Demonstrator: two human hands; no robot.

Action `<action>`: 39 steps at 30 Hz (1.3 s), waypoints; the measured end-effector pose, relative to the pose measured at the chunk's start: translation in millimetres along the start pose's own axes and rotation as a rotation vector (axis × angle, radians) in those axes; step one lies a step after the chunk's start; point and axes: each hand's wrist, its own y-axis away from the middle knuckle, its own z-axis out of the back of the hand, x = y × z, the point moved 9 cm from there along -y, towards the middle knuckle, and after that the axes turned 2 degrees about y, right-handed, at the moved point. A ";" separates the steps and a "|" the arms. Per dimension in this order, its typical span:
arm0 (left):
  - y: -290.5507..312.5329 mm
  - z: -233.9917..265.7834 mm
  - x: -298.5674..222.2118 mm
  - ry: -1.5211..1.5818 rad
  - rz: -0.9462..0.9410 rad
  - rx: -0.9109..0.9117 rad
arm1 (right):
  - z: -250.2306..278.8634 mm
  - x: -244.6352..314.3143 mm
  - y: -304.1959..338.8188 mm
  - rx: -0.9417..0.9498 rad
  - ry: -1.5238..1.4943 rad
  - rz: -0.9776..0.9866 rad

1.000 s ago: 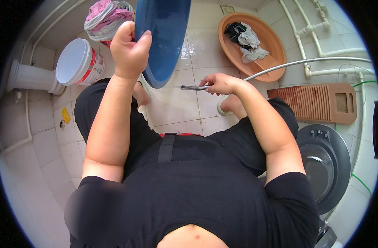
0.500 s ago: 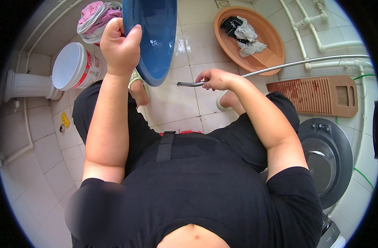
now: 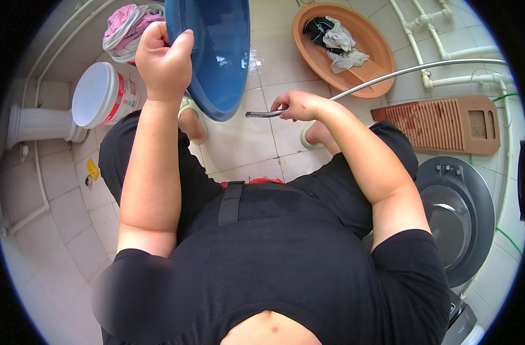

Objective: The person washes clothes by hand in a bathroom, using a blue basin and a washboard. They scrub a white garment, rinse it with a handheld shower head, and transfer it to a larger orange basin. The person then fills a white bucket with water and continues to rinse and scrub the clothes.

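My left hand [image 3: 166, 62] is closed round the rim of a large blue basin [image 3: 219, 63], which stands tilted on its side with its inner face toward the right. The thumb lies along the rim; the other fingers are partly hidden. To the right, my right hand [image 3: 297, 107] grips a flexible grey metal hose [image 3: 383, 77] near its end. The hose's open tip [image 3: 255, 114] points left, a short way from the basin's lower edge, and I see no water leaving it. Behind my right hand the hose curves away to the wall at the right.
An orange-brown tub [image 3: 379, 57] holds black and white cloths [image 3: 340, 43]. Pink and white laundry [image 3: 130, 29] is piled at the back left, near a white bucket [image 3: 95, 95]. At the right are a brown washboard [image 3: 435, 126], a dark round-lidded appliance [image 3: 455, 221] and white pipes [image 3: 435, 37].
The blue basin has turned slightly, showing more of its inside. My left hand has shifted a little left and up. The right hand still holds the hose in nearly the same place.
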 end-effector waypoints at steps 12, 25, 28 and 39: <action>-0.2 14.9 11.6 -0.001 0.043 -0.018 | -2.2 -5.0 1.0 -0.025 0.037 0.034; -7.1 10.9 30.9 -0.015 0.092 -0.072 | 105.3 -97.3 72.7 -0.126 0.661 -0.586; -8.7 13.7 36.5 -0.048 0.109 -0.083 | 110.3 -138.7 87.8 -0.091 0.670 -0.704; -6.0 4.8 38.8 -0.035 0.135 -0.079 | 158.5 -176.9 138.3 -0.753 0.276 -0.569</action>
